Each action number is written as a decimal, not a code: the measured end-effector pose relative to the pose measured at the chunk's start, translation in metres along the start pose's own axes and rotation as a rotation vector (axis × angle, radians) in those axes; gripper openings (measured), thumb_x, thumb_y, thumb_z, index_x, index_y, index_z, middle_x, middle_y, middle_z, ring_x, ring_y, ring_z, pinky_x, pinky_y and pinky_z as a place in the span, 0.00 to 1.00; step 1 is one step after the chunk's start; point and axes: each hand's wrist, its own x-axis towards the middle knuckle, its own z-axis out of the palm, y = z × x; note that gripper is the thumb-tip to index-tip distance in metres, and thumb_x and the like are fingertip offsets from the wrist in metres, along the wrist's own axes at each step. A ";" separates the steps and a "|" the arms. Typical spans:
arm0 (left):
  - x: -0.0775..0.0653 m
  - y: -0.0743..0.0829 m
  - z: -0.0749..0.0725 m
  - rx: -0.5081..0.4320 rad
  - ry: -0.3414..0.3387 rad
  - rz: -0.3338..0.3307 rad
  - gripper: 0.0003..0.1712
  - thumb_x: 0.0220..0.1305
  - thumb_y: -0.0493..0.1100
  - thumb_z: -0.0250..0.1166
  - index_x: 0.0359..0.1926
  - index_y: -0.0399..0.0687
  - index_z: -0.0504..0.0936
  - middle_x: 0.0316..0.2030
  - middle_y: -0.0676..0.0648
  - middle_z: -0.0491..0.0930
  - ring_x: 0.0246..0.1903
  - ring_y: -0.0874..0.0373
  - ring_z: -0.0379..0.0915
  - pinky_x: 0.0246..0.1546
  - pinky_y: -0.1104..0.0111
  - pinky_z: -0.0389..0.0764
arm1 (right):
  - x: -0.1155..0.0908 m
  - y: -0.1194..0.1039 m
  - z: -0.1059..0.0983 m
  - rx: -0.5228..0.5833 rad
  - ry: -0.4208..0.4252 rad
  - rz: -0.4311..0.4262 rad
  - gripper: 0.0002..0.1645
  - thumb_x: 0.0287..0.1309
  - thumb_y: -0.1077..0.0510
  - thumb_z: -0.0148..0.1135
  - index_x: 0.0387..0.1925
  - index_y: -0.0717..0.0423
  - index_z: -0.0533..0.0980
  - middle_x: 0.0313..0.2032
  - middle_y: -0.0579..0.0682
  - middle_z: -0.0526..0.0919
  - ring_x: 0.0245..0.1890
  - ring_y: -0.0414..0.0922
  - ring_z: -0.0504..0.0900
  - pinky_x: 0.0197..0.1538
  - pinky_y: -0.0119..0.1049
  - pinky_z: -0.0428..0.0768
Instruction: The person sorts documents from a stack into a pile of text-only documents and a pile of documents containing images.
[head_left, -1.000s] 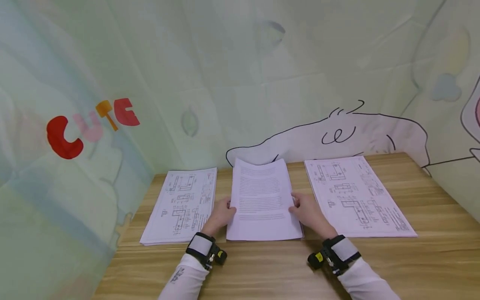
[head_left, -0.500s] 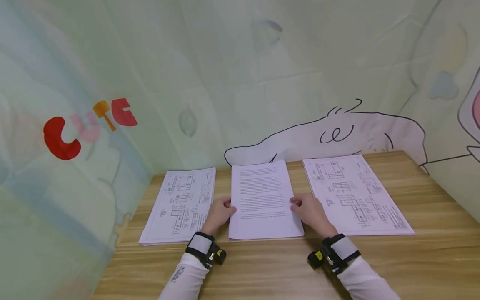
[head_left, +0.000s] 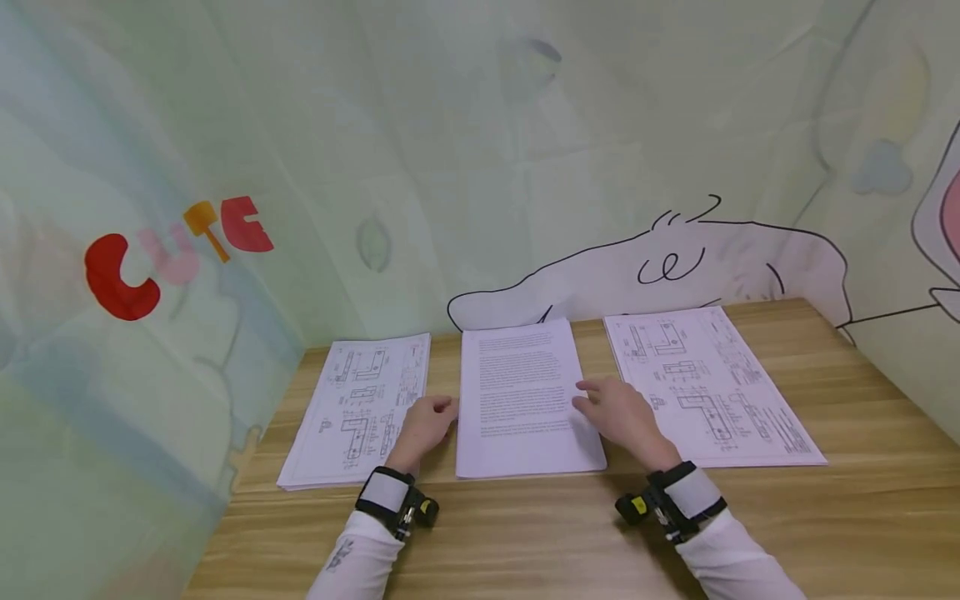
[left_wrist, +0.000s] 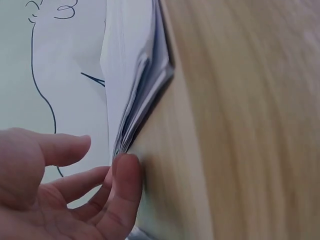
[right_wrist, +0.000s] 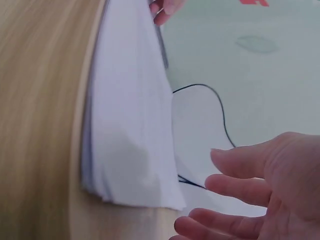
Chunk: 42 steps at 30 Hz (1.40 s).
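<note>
In the middle of the table lies a stack of paper whose top sheet carries lines of printed text. Left of it, my left hand overlaps another printed stack in the head view. Its loosely bent fingers are right by the text stack's edge in the left wrist view, thumb raised and nothing held. Over the stack's right side hovers my right hand, its thumb and fingers spread apart. A gap shows between those fingers and the paper in the right wrist view.
One stack of technical drawings lies on the left, and a second stack of drawings on the right. All rest on a wood-grain table. Behind it hangs a printed cloth backdrop.
Both hands held the text stack's sides a second ago, its far edge bowed. The stack now lies flat, and both hands have let go, the left drawing away to the left.
</note>
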 end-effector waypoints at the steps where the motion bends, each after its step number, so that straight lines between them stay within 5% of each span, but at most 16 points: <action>1: -0.002 0.000 -0.004 -0.009 0.005 0.000 0.24 0.66 0.46 0.54 0.59 0.42 0.75 0.35 0.44 0.80 0.28 0.59 0.76 0.26 0.73 0.77 | -0.001 -0.003 -0.001 0.018 0.008 -0.006 0.24 0.60 0.50 0.58 0.55 0.57 0.76 0.25 0.53 0.80 0.15 0.41 0.69 0.19 0.31 0.63; 8: -0.012 0.002 -0.034 0.001 0.071 0.071 0.22 0.68 0.47 0.53 0.59 0.44 0.75 0.40 0.41 0.80 0.29 0.54 0.78 0.25 0.73 0.75 | -0.004 -0.021 0.005 0.147 0.073 -0.114 0.21 0.62 0.51 0.57 0.54 0.56 0.77 0.45 0.57 0.84 0.34 0.45 0.80 0.28 0.30 0.74; 15: -0.018 -0.007 -0.070 0.079 0.179 0.139 0.20 0.68 0.47 0.53 0.57 0.46 0.77 0.42 0.43 0.82 0.33 0.56 0.80 0.29 0.73 0.75 | -0.007 -0.042 0.017 0.268 0.086 -0.149 0.24 0.63 0.49 0.55 0.59 0.51 0.73 0.57 0.54 0.78 0.47 0.49 0.81 0.38 0.35 0.79; 22: -0.018 -0.022 -0.094 0.188 0.186 0.188 0.21 0.69 0.47 0.52 0.57 0.45 0.76 0.49 0.41 0.82 0.46 0.51 0.78 0.44 0.62 0.79 | -0.003 -0.066 0.037 0.430 0.105 -0.151 0.27 0.64 0.50 0.54 0.63 0.48 0.67 0.62 0.52 0.74 0.53 0.49 0.79 0.51 0.44 0.79; 29: -0.015 -0.044 -0.107 0.282 0.177 0.132 0.23 0.70 0.47 0.50 0.60 0.41 0.73 0.56 0.37 0.76 0.56 0.44 0.72 0.54 0.52 0.75 | 0.002 -0.088 0.070 0.527 0.077 -0.202 0.30 0.63 0.52 0.56 0.66 0.50 0.64 0.63 0.54 0.72 0.57 0.51 0.78 0.55 0.46 0.79; 42: -0.010 -0.073 -0.122 0.441 0.145 -0.007 0.31 0.66 0.45 0.49 0.65 0.28 0.62 0.67 0.24 0.53 0.68 0.29 0.48 0.67 0.42 0.56 | 0.003 -0.116 0.111 0.632 -0.200 -0.147 0.38 0.64 0.46 0.54 0.70 0.55 0.56 0.70 0.56 0.62 0.66 0.55 0.68 0.62 0.50 0.74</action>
